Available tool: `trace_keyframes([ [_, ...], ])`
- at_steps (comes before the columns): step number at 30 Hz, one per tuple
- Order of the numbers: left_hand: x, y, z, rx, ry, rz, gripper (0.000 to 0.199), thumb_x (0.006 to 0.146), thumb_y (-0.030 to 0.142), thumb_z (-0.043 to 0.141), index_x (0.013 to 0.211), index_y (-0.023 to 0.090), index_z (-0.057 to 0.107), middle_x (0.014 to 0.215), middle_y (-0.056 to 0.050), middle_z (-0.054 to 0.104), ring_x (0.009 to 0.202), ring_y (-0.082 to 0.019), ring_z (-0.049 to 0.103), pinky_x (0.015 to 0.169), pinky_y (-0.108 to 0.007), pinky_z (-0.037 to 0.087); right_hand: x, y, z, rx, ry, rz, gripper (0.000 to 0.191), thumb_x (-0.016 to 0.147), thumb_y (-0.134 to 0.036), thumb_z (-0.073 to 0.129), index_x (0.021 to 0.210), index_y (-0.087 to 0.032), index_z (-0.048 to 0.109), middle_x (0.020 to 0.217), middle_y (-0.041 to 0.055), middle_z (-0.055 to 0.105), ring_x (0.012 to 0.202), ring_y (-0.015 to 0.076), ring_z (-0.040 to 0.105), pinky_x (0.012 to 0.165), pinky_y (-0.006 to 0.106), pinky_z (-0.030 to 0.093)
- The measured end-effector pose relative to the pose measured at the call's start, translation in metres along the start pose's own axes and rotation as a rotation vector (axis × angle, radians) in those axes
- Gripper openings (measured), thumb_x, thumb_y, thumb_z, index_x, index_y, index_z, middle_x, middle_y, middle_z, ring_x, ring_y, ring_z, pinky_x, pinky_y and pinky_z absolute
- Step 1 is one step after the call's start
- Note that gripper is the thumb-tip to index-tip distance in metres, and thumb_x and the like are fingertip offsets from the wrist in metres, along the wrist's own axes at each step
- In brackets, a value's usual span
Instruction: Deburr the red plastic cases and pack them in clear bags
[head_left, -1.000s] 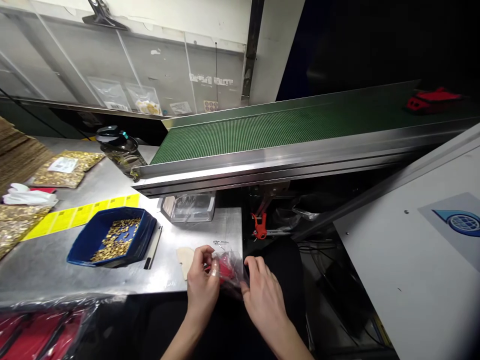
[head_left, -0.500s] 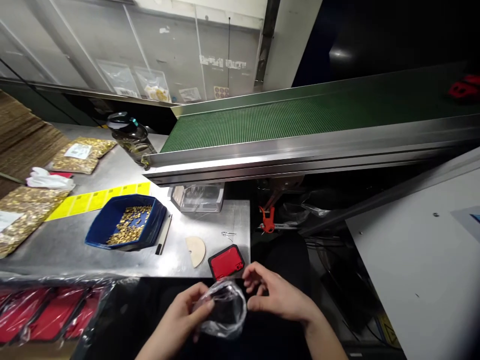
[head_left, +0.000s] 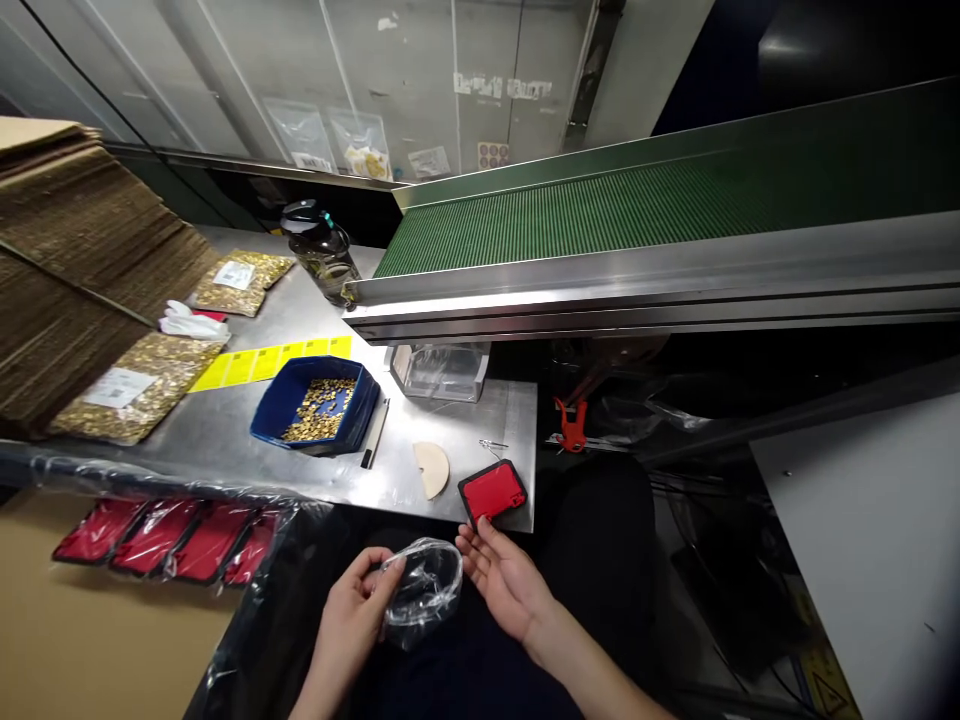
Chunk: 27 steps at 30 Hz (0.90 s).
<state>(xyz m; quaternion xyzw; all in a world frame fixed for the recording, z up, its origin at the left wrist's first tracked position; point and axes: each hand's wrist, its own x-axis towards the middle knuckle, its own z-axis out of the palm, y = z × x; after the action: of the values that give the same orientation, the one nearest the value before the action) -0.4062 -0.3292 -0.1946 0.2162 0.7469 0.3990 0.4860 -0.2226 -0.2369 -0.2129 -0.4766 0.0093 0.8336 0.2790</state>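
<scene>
Dark bottle beside green conveyor

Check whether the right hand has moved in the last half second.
Yes. The right hand has shifted left relative to the near right corner of the table, toward the red case.

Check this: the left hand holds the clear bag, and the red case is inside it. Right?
Not inside: the head view shows the red case on the metal table, outside the clear bag. The left hand does hold the bag.
</scene>
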Motion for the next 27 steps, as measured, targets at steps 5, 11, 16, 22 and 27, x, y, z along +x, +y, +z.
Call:
trace_keyframes([
  [5, -0.006, -0.005, 0.013, 0.171, 0.062, 0.093, 0.053, 0.084, 0.070, 0.065, 0.076, 0.019, 0.057, 0.056, 0.007, 0.031, 0.051, -0.011, 0.031, 0.047, -0.020, 0.025, -0.014, -0.011, -0.019, -0.070, 0.114, -0.201, 0.052, 0.088, -0.059, 0.071, 0.120, -0.018, 0.066, 0.129, 0.0115, 0.071, 0.118, 0.0231, 0.070, 0.092, 0.029, 0.058],
  [11, -0.004, -0.009, 0.025, 0.321, 0.065, 0.133, 0.058, 0.089, 0.071, 0.057, 0.066, 0.020, 0.042, 0.059, 0.005, 0.032, 0.058, -0.013, 0.030, 0.054, -0.022, 0.026, -0.028, -0.023, -0.039, -0.180, 0.221, -0.441, 0.050, 0.081, -0.060, 0.078, 0.108, -0.020, 0.063, 0.119, 0.0081, 0.074, 0.107, 0.0227, 0.073, 0.091, 0.031, 0.056],
  [16, 0.000, -0.010, 0.030, 0.344, -0.012, 0.141, 0.058, 0.086, 0.070, 0.061, 0.065, 0.021, 0.039, 0.058, 0.005, 0.034, 0.056, -0.013, 0.032, 0.053, -0.022, 0.026, -0.026, -0.029, -0.056, -0.097, 0.193, -0.428, 0.051, 0.080, -0.052, 0.081, 0.119, -0.022, 0.064, 0.124, 0.0072, 0.073, 0.110, 0.0218, 0.071, 0.093, 0.033, 0.057],
  [22, 0.000, -0.010, 0.034, 0.487, -0.030, 0.198, 0.060, 0.088, 0.067, 0.060, 0.056, 0.020, 0.040, 0.053, 0.002, 0.039, 0.054, -0.014, 0.037, 0.051, -0.024, 0.024, -0.048, -0.035, -0.059, -0.176, 0.130, -0.482, 0.045, 0.086, -0.051, 0.076, 0.120, -0.022, 0.068, 0.128, 0.0082, 0.071, 0.115, 0.0241, 0.067, 0.097, 0.035, 0.054],
  [27, 0.003, -0.008, 0.039, 0.503, -0.059, 0.253, 0.060, 0.096, 0.064, 0.051, 0.057, 0.020, 0.038, 0.055, 0.003, 0.035, 0.053, -0.013, 0.035, 0.051, -0.025, 0.023, -0.083, -0.037, -0.045, -0.985, -0.047, -0.596, 0.024, 0.088, -0.039, 0.073, 0.104, -0.021, 0.076, 0.096, 0.0048, 0.076, 0.089, 0.0223, 0.069, 0.081, 0.028, 0.050],
])
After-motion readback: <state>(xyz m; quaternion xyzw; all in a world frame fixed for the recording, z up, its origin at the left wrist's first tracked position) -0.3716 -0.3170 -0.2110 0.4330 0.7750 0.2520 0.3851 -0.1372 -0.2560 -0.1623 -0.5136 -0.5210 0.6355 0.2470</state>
